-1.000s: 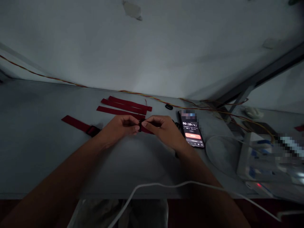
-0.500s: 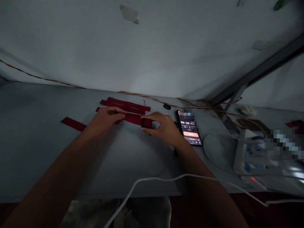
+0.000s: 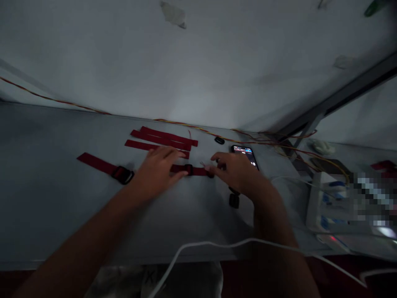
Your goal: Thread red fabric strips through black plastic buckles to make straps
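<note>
A red webbing strap (image 3: 199, 171) with a black slider buckle (image 3: 188, 169) lies on the table between my hands. My left hand (image 3: 158, 171) is over the strap's left end, its thumb and fingers apart. To the right, my right hand (image 3: 238, 171) hovers by the strap's other end with curled fingers apart and the thumb close to the end and a loose thread. Another red strap (image 3: 96, 162) with a black buckle (image 3: 123, 175) lies at left. Behind my left hand are several plain red strips (image 3: 161, 138).
A lit phone (image 3: 248, 155) sits partly behind my right hand. Black buckle pieces (image 3: 234, 201) lie below it, and a small black ring (image 3: 219, 140) near the wall. Twisted wires run along the wall. A white cable (image 3: 214, 244) crosses in front; a power strip (image 3: 328, 203) stands at right.
The strap with the slider has come down flat on the table, and both hands have loosened from it. My right hand has shifted right, now covering part of the phone; my left has moved right.
</note>
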Motion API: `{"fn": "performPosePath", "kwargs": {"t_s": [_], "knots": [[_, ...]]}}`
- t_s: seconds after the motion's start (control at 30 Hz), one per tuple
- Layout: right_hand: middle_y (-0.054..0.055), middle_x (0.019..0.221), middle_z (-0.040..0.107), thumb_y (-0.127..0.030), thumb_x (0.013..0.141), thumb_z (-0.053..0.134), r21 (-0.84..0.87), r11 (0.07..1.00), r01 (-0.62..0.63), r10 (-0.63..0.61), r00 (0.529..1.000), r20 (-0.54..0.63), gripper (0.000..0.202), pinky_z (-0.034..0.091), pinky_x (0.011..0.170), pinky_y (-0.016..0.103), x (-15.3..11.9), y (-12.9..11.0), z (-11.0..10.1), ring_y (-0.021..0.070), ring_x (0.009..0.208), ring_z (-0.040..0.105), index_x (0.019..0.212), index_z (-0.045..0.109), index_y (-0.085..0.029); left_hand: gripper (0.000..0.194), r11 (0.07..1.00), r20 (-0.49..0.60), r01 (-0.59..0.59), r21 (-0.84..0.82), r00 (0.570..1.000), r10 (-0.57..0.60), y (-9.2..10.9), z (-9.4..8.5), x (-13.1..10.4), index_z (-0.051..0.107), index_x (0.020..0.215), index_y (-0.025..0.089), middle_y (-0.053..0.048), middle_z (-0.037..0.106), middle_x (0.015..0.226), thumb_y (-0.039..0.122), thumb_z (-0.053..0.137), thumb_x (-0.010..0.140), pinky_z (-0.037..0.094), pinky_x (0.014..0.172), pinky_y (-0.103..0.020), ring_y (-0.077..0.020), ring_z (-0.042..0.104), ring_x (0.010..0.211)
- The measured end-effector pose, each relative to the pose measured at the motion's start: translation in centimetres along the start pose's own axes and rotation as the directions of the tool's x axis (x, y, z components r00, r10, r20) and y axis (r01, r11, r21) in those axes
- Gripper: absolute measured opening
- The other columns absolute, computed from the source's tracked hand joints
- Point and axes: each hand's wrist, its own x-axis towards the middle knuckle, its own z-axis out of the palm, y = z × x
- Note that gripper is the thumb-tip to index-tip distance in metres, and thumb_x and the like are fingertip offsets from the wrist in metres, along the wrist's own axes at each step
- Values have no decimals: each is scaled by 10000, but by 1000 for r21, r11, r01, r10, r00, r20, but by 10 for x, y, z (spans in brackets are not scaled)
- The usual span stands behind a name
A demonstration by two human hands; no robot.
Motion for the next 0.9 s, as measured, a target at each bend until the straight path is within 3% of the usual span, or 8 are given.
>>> {"fn": "performPosePath", "kwargs": {"t_s": [0.1, 0.27, 0.37, 0.47, 0.57, 0.63, 0.77, 0.9], "knots": [[59, 726, 713, -318, 870, 676, -45, 999, -30, 34, 996, 81, 161, 384, 630, 292, -4, 3, -2, 191, 651, 620, 936, 728, -181, 396, 995, 119, -74, -62, 990, 81, 8, 18, -1, 598, 1258, 177, -117, 657, 1204, 341, 660, 903, 436, 1015, -461, -286, 578, 1139], [27, 767, 720, -199, 818, 678, 96, 995, 32, -38, 997, 70, 87, 394, 637, 277, 1, -1, 2, 180, 700, 640, 885, 731, -218, 318, 982, 89, -105, -157, 989, 120, 3, 31, 0, 628, 1219, 156, -113, 673, 1154, 257, 634, 917, 472, 1002, -436, -254, 595, 1081], [1, 651, 667, -242, 808, 672, 292, 956, -25, 25, 1000, 3, 54, 399, 571, 267, 1, -7, 1, 144, 575, 590, 825, 706, -203, 299, 983, 88, -63, -171, 993, 79, 4, 30, 0, 622, 1227, 158, -114, 666, 1157, 227, 589, 938, 472, 1004, -453, -258, 591, 1088], [-1, 656, 672, -342, 810, 699, 573, 816, -79, 52, 997, 65, 161, 458, 555, 259, 0, -13, 0, 132, 547, 601, 873, 705, -193, 299, 964, 65, 17, -265, 998, 0, 7, 25, 0, 620, 1229, 164, -113, 663, 1171, 238, 577, 942, 468, 1022, -435, -250, 599, 1118], [34, 830, 730, -340, 693, 822, 733, 676, -77, -6, 994, 110, 314, 546, 712, 286, 1, -19, 5, 172, 761, 691, 953, 726, -192, 330, 885, 73, 140, -445, 990, -120, 8, 19, 2, 619, 1256, 179, -103, 662, 1225, 275, 559, 947, 475, 1017, -384, -230, 613, 1148], [44, 872, 731, -341, 687, 828, 797, 600, -69, -17, 995, 100, 325, 557, 779, 304, 4, -23, 10, 182, 838, 696, 958, 729, -190, 365, 782, 124, 240, -574, 970, -207, 8, 13, 3, 620, 1279, 180, -97, 668, 1251, 320, 550, 949, 496, 980, -349, -223, 629, 1138], [19, 788, 658, -464, 838, 688, 825, 564, -21, -32, 998, 47, 287, 487, 614, 242, 8, -27, 21, 110, 651, 576, 854, 704, -178, 451, 589, 193, 351, -728, 929, -314, 9, 4, 4, 635, 1307, 188, -87, 693, 1251, 441, 576, 938, 523, 931, -324, -235, 652, 1124], [-37, 638, 464, -553, 856, 648, 836, 542, -91, -55, 988, 143, 394, 309, 517, 223, 9, -28, 30, 73, 542, 370, 765, 616, -172, 447, 576, 137, 321, -751, 930, -340, 14, -2, 3, 649, 1315, 222, -37, 720, 1213, 461, 576, 945, 506, 990, -314, -210, 658, 1132]]}}
